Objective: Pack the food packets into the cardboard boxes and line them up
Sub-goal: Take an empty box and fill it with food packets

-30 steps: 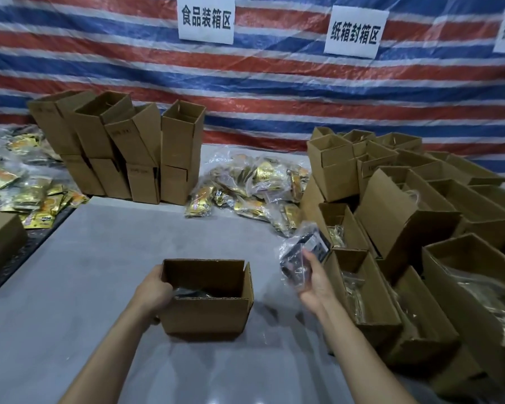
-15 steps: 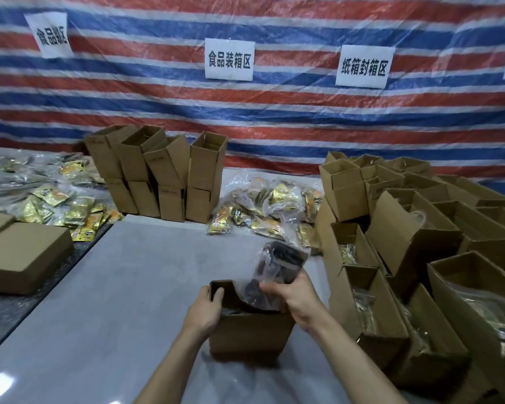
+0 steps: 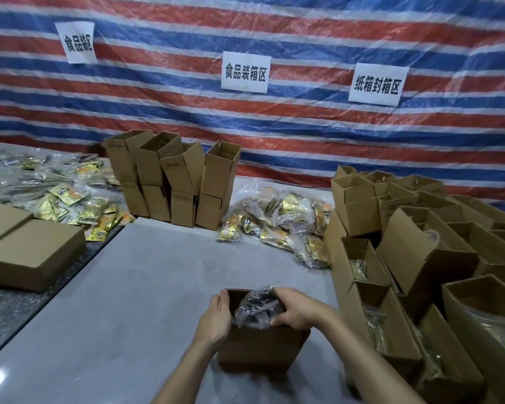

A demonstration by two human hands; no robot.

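Observation:
An open cardboard box [image 3: 260, 346] stands on the grey table in front of me. My left hand [image 3: 216, 316] grips its left wall at the rim, thumb over the edge. My right hand [image 3: 296, 309] holds a dark food packet in clear plastic [image 3: 255, 309] and presses it down into the box's mouth. The packet sits partly inside, its top still above the rim. A heap of gold food packets in clear bags [image 3: 280, 220] lies further back on the table.
Rows of open boxes [image 3: 420, 258], some holding packets, crowd the right side. Stacked empty boxes [image 3: 172, 176] stand at the back. More loose gold packets [image 3: 56, 193] and flat closed cartons [image 3: 27, 249] lie at the left. A striped tarp with paper signs hangs behind.
My right hand brought the packet from beside the box to over it and lowered it into the opening. My left hand stayed on the box's left wall. The camera view tilted up.

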